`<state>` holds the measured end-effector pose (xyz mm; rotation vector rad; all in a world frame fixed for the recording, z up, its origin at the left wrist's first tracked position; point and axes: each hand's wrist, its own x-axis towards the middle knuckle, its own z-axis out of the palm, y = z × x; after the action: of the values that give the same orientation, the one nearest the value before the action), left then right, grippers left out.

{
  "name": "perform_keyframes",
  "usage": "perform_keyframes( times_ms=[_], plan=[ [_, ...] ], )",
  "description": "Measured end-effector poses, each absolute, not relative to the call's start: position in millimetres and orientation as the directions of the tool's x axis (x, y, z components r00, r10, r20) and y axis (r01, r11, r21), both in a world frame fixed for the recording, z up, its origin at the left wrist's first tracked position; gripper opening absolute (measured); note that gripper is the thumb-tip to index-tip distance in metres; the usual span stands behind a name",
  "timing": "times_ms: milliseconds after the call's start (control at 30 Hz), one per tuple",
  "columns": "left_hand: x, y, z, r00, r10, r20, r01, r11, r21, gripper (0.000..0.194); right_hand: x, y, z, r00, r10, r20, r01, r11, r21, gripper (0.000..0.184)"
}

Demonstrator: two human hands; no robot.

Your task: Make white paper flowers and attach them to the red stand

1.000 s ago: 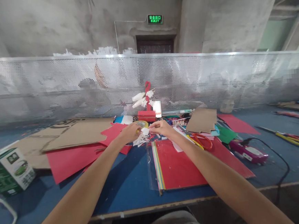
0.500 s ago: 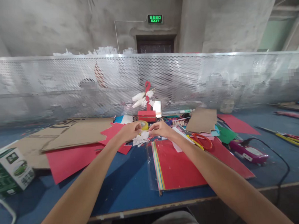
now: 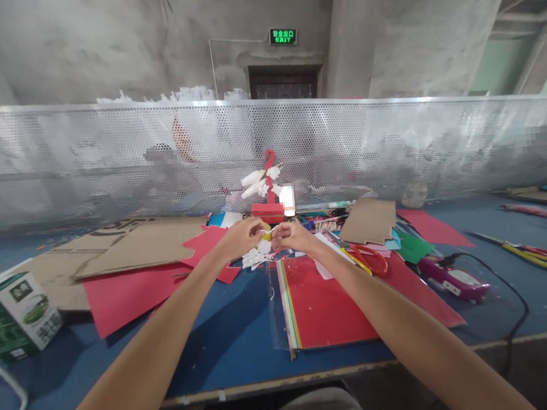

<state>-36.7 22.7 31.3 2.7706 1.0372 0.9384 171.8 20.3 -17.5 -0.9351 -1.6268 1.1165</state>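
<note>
My left hand (image 3: 244, 239) is closed in a pinch above the middle of the table. Facing it, my right hand (image 3: 294, 237) also has its fingers pinched together. A small white strip of paper (image 3: 270, 232), seen nearly edge-on, spans the short gap between the two sets of fingertips. Just below lie white paper scraps (image 3: 256, 257) in a loose pile. Behind the fingers a roll of yellow tape (image 3: 267, 236) is mostly hidden. A red stand (image 3: 270, 179) with white flower-like pieces (image 3: 254, 187) rises on a red box (image 3: 267, 212) beyond my hands.
Brown cardboard (image 3: 139, 244) and red paper (image 3: 133, 297) lie to the left, near a green-and-white carton (image 3: 19, 316). Right of centre are a red paper pack (image 3: 333, 304), red-handled scissors (image 3: 377, 260), a magenta device (image 3: 454, 279) with a cable, and yellow-and-red-handled shears (image 3: 537, 253).
The white paper between my fingers has turned from a broad face to a thin edge. My left hand has rotated and risen slightly, now covering more of the tape roll.
</note>
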Motion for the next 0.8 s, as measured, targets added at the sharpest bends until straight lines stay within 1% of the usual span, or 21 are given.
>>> perform_keyframes(
  times_ms=[133, 233, 367, 533, 700, 800],
  plan=[
    [-34.2, 16.6, 31.8, 0.642, 0.579, 0.503, 0.596, -0.789, 0.149, 0.017, 169.8, 14.8, -12.7, -0.269, 0.929, 0.256, 0.021, 0.271, -0.962, 0.040],
    [-33.3, 13.2, 31.4, 0.671, 0.572, 0.471, 0.613, -0.786, 0.081, 0.018, 168.6, 13.3, -11.3, -0.278, 0.925, 0.260, 0.039, 0.281, -0.959, 0.038],
    [-32.8, 12.0, 30.9, 0.690, 0.560, 0.458, 0.616, -0.787, 0.034, 0.017, 168.7, 16.1, -13.8, -0.292, 0.917, 0.274, 0.038, 0.297, -0.954, 0.034],
    [-34.3, 13.9, 30.9, 0.700, 0.554, 0.452, 0.590, -0.804, 0.072, 0.016, 169.4, 15.5, -13.0, -0.275, 0.927, 0.257, 0.046, 0.279, -0.959, 0.032],
    [-36.5, 13.9, 32.2, 0.695, 0.560, 0.451, 0.575, -0.809, 0.119, 0.018, 168.7, 13.2, -9.6, -0.261, 0.927, 0.270, 0.038, 0.290, -0.956, 0.030],
    [-39.1, 14.5, 34.6, 0.694, 0.567, 0.443, 0.559, -0.813, 0.165, 0.022, 168.2, 11.0, -7.1, -0.239, 0.937, 0.255, 0.023, 0.268, -0.963, 0.029]
  ],
)
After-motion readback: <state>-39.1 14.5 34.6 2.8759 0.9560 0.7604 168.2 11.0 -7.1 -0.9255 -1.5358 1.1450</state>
